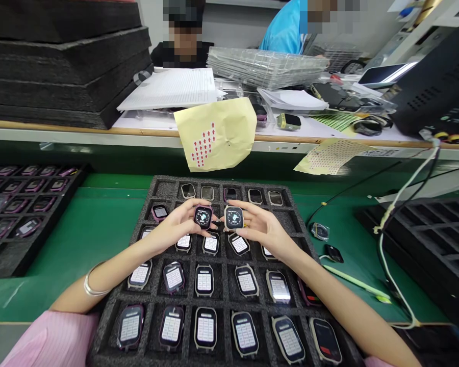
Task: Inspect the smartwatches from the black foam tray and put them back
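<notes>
Between the thumb and fingers of my left hand point(183, 221) is a purple-framed smartwatch point(203, 217), its lit screen showing a dial. My right hand point(262, 224) grips a silver-framed smartwatch point(234, 218) with a similar dial lit. Both watches are held side by side, a small gap apart, above a black foam tray point(224, 318). Several more strapless watches sit in the tray's compartments, such as a silver one point(205, 329) and a purple one point(172, 326); many show white lists on screen. My hands and forearms cover some compartments.
Another foam tray point(7, 257) with purple watches lies at left; a further tray point(436, 255) stands at right. Cables point(382, 244) and a green pen-like stick point(355, 283) lie on the right. A shelf edge point(137, 135) runs behind, bearing stacked foam point(61, 66) and papers. Two people are beyond.
</notes>
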A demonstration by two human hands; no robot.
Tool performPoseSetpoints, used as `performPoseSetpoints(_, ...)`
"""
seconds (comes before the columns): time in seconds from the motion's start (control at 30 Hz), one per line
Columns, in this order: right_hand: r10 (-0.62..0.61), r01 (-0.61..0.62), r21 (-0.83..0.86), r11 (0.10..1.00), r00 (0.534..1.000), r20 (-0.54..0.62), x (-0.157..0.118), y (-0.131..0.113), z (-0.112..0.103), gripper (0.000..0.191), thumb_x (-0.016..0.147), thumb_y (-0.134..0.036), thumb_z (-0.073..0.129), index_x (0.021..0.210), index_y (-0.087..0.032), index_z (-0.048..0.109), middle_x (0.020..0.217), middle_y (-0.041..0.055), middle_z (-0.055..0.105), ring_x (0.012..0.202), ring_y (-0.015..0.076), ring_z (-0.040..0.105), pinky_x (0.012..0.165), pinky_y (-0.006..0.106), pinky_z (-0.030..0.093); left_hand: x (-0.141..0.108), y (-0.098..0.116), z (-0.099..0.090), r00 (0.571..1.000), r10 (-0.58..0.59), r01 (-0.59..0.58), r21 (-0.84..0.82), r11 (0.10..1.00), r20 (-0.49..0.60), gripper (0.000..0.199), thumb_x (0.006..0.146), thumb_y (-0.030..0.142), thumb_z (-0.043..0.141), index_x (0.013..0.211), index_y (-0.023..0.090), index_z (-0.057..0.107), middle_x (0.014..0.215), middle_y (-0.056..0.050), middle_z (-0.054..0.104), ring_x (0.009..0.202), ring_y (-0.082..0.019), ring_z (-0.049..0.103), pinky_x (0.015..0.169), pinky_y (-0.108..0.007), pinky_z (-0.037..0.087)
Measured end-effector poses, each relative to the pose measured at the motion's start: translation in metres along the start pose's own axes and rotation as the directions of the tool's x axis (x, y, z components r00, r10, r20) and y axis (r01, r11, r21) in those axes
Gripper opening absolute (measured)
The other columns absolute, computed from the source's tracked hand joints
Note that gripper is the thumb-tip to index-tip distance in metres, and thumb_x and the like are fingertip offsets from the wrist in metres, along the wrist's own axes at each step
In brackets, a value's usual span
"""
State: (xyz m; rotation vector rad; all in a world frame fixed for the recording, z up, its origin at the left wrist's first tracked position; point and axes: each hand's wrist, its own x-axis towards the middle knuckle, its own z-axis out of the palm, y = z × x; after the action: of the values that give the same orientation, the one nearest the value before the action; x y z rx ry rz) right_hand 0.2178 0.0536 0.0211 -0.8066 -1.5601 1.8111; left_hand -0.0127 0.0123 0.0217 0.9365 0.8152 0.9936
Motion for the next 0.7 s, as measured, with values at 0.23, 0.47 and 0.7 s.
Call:
performPoseSetpoints(0.23,-0.081,0.066,-0.114,0.991,0.989,-0.127,0.001,0.006,0.008,0.027,0.085,-0.032,0.065,0.11,-0.022,0.066,0.111,0.0063,0.069,0.104,0.0245,0.063,0.098,0.042,0.045,0.0,-0.001,0.001,0.999,0.018,-0.019,0.019,1.0,0.035,0.047,0.068,0.006,0.057,0.113,0.02,0.052,0.105,-0.008,0.065,0.101,-0.023,0.062,0.081,-0.038,0.056)
performPoseSetpoints(0.47,-0.083,0.055,-0.215,0.975,0.988,-0.127,0.002,0.007,0.008,0.028,0.086,-0.037,0.064,0.109,-0.021,0.066,0.106,0.0067,0.07,0.098,0.0243,0.065,0.093,0.04,0.048,0.001,-0.003,-0.001,0.997,0.033,-0.035,0.033,0.999,0.064,0.047,0.07,0.002,0.055,0.114,0.02,0.05,0.105,-0.007,0.064,0.101,-0.023,0.062,0.08,-0.036,0.057)
performPoseSetpoints(0.7,-0.094,0.063,-0.221,0.973,0.987,-0.133,0.002,0.013,0.001,0.033,0.094,-0.045,0.049,0.108,-0.023,0.069,0.114,0.0062,0.067,0.109,0.0278,0.06,0.098,0.045,0.044,0.002,-0.006,-0.002,0.994,0.076,-0.08,0.051,0.996,0.073,0.037,0.078,0.01,0.058,0.113,0.019,0.051,0.1,-0.008,0.065,0.096,-0.022,0.063,0.076,-0.036,0.058)
